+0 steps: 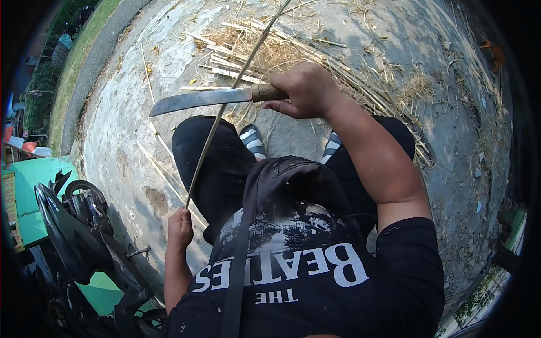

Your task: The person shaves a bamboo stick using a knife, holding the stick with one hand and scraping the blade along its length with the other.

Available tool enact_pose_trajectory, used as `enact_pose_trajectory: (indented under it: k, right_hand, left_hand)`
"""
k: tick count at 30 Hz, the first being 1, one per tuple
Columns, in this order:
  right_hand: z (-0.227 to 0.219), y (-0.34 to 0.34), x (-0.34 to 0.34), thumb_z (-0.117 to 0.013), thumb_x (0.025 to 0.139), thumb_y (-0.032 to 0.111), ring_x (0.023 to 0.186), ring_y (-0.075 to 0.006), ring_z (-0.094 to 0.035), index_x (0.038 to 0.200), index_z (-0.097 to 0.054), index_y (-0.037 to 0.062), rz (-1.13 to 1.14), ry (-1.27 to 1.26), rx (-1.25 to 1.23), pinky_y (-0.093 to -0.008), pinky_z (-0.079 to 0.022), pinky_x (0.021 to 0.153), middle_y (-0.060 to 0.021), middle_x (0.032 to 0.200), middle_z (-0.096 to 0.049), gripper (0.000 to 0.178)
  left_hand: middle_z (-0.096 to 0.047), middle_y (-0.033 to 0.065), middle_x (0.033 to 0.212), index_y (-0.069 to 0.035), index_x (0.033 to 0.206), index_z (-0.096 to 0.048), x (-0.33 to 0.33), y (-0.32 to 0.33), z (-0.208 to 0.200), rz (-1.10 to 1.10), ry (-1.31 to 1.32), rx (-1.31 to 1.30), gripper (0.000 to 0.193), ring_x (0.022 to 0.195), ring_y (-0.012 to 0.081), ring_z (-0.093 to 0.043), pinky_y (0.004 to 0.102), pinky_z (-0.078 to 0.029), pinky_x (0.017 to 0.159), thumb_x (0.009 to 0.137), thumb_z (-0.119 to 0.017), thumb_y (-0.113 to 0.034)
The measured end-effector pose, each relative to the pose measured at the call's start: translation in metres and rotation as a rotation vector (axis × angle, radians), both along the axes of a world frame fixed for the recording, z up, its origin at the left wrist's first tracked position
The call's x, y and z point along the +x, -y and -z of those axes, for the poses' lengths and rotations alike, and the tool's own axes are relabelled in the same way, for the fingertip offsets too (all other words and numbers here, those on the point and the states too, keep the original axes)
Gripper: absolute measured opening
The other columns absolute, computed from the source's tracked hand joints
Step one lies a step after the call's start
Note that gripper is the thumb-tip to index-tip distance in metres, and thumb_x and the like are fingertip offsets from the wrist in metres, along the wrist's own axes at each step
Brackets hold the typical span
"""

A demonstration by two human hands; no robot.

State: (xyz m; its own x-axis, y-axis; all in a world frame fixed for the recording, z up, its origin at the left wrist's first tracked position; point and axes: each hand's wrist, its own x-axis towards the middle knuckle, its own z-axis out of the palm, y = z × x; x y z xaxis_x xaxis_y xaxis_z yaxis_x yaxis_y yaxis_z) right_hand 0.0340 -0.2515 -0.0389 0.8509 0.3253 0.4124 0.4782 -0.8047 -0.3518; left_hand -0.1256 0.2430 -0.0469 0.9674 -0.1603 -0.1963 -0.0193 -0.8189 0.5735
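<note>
My right hand (pixel 307 90) is closed round the wooden handle of a machete (pixel 203 100), whose broad blade points left. Its blade crosses a long thin bamboo strip (pixel 207 147) above my left knee; whether the edge bites into the strip I cannot tell. Low on the left, my left hand (pixel 180 225) grips the near end of that strip, which slants up and away past the top of the view. Beyond the machete lies a pile of split bamboo strips (pixel 231 62) on the ground, with curly shavings (pixel 276 52) among them.
More loose strips (pixel 163 163) lie on the concrete ground (pixel 112 129) left of my knee. A parked motorcycle (pixel 79 231) stands at the lower left beside a green surface (pixel 42 174). Striped sandals (pixel 253 142) are on my feet. A grass strip (pixel 84 67) runs along the far left.
</note>
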Motion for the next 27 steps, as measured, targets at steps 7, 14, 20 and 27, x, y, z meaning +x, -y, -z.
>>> enact_pose_trajectory:
  k: [7, 14, 20, 27]
  right_hand:
    - [0.006, 0.061, 0.021, -0.056, 0.096, 0.066, 0.083, -0.0385, -0.073, 0.100, -0.069, 0.0063, 0.436, -0.213, 0.258, -0.0483, -0.057, 0.074, -0.0180, 0.086, -0.074, 0.061]
    - [-0.005, -0.005, -0.011, -0.070, 0.089, 0.056, 0.067, -0.0323, -0.069, 0.083, -0.062, 0.0126, -0.073, 0.124, 0.011, -0.0460, -0.053, 0.063, -0.0091, 0.067, -0.064, 0.045]
    - [-0.007, 0.020, 0.006, -0.071, 0.089, 0.055, 0.069, -0.0318, -0.071, 0.083, -0.065, 0.0122, 0.068, -0.009, 0.008, -0.0452, -0.056, 0.066, -0.0098, 0.072, -0.070, 0.044]
    - [0.005, 0.008, 0.010, -0.065, 0.093, 0.061, 0.067, -0.0378, -0.069, 0.084, -0.062, 0.0092, 0.223, -0.089, 0.121, -0.0498, -0.054, 0.062, -0.0142, 0.068, -0.066, 0.053]
  left_hand:
    - [-0.046, 0.0112, 0.058, -0.001, 0.073, -0.049, 0.007, 0.007, -0.003, 0.008, -0.025, 0.042, 0.062, 0.055, 0.0212, -0.044, 0.0399, -0.038, 0.055, 0.109, -0.043, -0.051]
    - [-0.043, 0.0005, 0.059, -0.004, 0.072, -0.047, 0.007, -0.016, 0.011, -0.034, -0.246, -0.161, 0.062, 0.057, 0.0125, -0.041, 0.0344, -0.035, 0.054, 0.109, -0.041, -0.053]
    - [-0.043, -0.0049, 0.062, -0.007, 0.070, -0.046, 0.007, -0.026, 0.028, -0.037, -0.207, -0.154, 0.063, 0.059, 0.0083, -0.039, 0.0306, -0.033, 0.054, 0.109, -0.040, -0.057]
    - [-0.044, -0.0017, 0.061, -0.006, 0.068, -0.046, 0.019, -0.017, -0.003, -0.055, -0.383, -0.094, 0.066, 0.059, 0.0102, -0.041, 0.0319, -0.033, 0.054, 0.110, -0.036, -0.056]
